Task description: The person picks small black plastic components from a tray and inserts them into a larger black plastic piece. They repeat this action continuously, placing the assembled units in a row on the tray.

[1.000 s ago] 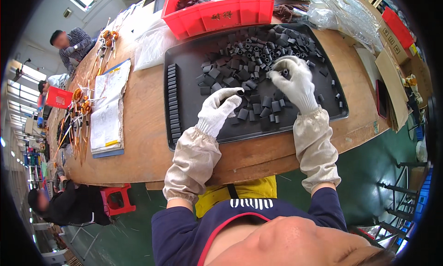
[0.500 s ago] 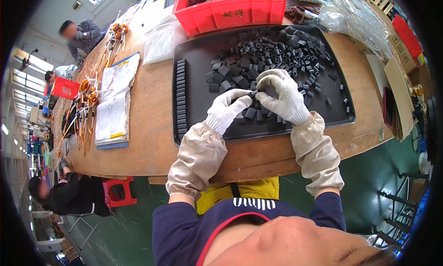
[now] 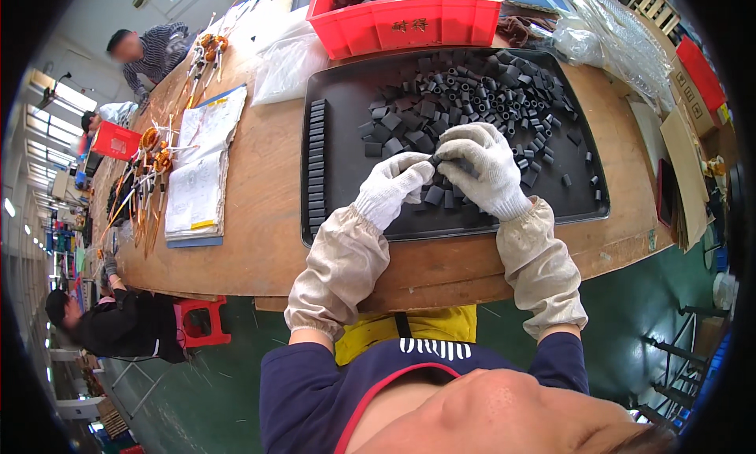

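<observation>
Both hands wear white knitted gloves and meet over a black tray (image 3: 346, 210). Between their fingertips is a small dark piece (image 3: 435, 161), mostly covered by the gloves. My left hand (image 3: 394, 186) pinches it from the left, fingers pressed together. On the other side my right hand (image 3: 482, 169) curls its thumb and fingers around it. Beyond them lies a loose heap of short black tubes (image 3: 488, 100) and flat black pieces (image 3: 398, 127). Along the tray's left side, similar black pieces stand in a neat column (image 3: 316, 166).
Behind the tray sits a red bin (image 3: 405, 33) holding more dark pieces. To the left lie clear plastic bags (image 3: 287, 68), a clipboard with papers (image 3: 201, 170) and wired coil parts (image 3: 150, 170). Bubble wrap (image 3: 622, 44) and cardboard (image 3: 683, 166) are at right. Several people work at left.
My hands stay together over the tray, with the fingers shifting slightly around the small dark piece. The whole view has shifted a little.
</observation>
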Available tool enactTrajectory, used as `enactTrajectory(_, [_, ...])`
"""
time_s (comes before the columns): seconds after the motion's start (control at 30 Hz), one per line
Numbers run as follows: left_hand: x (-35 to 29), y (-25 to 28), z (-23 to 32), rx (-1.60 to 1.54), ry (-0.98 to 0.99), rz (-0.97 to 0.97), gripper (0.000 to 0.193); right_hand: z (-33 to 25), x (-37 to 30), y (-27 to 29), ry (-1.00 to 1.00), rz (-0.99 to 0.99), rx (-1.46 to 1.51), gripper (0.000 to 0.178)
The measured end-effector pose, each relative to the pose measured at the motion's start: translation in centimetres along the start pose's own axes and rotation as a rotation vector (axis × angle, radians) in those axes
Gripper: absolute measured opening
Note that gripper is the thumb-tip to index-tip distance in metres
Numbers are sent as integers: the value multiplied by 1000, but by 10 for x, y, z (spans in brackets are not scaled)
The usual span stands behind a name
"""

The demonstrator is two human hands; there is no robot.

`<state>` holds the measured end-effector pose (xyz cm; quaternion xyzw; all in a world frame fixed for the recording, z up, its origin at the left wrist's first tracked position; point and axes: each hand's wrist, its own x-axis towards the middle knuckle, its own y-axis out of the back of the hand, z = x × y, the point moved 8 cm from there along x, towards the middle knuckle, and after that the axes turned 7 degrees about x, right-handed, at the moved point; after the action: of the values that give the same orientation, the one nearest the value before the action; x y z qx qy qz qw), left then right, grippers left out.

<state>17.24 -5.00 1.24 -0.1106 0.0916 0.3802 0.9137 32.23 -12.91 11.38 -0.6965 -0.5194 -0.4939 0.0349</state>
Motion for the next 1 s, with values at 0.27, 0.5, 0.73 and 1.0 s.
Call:
enactTrajectory(0.27, [-3,1,28,269,-21,36,33,6,-3,-2,-4,-63,-31,32])
enactTrajectory(0.5, [66,153,111,1344,-415,464,35,22,-3,12,-71,61,-129,30])
enactTrajectory(0.73, [138,261,89,1709,-128,499,29,34,-8,4,-148,21,-140,28])
enactTrajectory(1.0, [139,243,98,1882,-8,375,39,40,-11,5,-169,9,-142,28])
